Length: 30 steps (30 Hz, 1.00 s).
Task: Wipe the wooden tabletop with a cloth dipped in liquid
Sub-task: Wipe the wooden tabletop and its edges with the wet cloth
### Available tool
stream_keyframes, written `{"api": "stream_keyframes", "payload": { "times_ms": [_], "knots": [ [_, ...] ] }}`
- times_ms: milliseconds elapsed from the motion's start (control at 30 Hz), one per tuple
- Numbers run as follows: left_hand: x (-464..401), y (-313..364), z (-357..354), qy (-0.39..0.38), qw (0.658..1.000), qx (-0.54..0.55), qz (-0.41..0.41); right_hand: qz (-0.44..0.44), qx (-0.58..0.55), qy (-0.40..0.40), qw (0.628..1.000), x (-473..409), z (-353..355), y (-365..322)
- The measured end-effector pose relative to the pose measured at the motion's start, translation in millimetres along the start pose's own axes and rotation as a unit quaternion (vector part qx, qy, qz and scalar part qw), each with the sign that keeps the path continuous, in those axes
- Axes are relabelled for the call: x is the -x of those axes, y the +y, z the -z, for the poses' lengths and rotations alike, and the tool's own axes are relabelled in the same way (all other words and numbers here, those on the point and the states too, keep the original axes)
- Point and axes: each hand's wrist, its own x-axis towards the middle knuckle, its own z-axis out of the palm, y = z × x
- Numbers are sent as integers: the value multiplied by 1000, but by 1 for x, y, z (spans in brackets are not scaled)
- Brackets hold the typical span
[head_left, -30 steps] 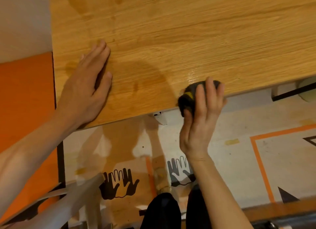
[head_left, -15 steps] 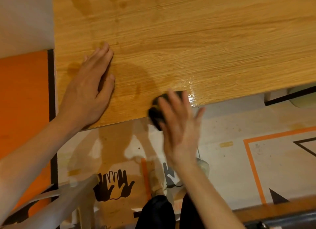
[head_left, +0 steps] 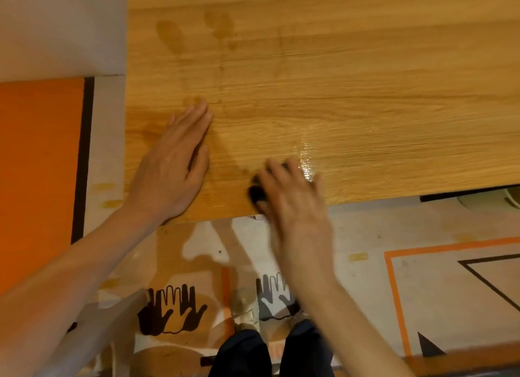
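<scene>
The wooden tabletop [head_left: 351, 95] fills the upper part of the view, with its front edge running close to my body. My right hand [head_left: 292, 199] is blurred and holds a small dark cloth [head_left: 256, 193] down on the wood near the front edge. The fingers lie over the cloth and hide most of it. A wet, shiny streak [head_left: 306, 158] glistens just beyond the fingertips. My left hand [head_left: 174, 165] lies flat on the tabletop to the left of the cloth, palm down and fingers straight. Faint darker damp marks [head_left: 171, 36] show at the far left of the wood.
An orange panel [head_left: 36, 165] with a dark border lies left of the table. Below the front edge is a floor with black hand-print marks [head_left: 171, 312], orange tape lines [head_left: 394, 292] and my dark trouser legs [head_left: 270, 354]. A pale rail [head_left: 92, 334] slants at lower left.
My right hand has slid the cloth leftward along the front edge, toward my left hand, leaving a wet sheen behind it. My left hand has stayed flat in place.
</scene>
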Motion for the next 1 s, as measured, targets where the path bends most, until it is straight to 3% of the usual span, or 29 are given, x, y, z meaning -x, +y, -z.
{"api": "stream_keyframes", "payload": {
  "times_ms": [100, 200, 367, 433, 500, 633, 733, 900, 1000],
  "knots": [
    [1, -1, -1, -6, 1000, 2, 3, -114, -8, 29, 993, -5, 44, 62],
    [0, -2, 0, -8, 1000, 5, 4, -196, -23, 74, 978, -14, 44, 60],
    [-1, 0, 0, -9, 1000, -4, 9, -51, -10, 33, 998, -27, -27, -44],
    [-1, 0, 0, -10, 1000, 0, 4, 9, 0, -10, 1000, -35, -27, -47],
    [-1, 1, 0, -9, 1000, 7, 7, 14, 10, -39, 999, -36, -5, -16],
    [0, 1, 0, -11, 1000, 14, 9, -149, -17, 24, 988, -45, 46, 64],
    [0, 0, 0, -20, 1000, 14, 15, -224, -45, 77, 971, -54, 36, 55],
    [-2, 2, -1, -14, 1000, 5, 19, -63, -44, 20, 997, -66, -26, -35],
    [-1, 3, -1, -8, 1000, 3, 15, 18, -21, -38, 999, -71, -15, -22]
  ]
}}
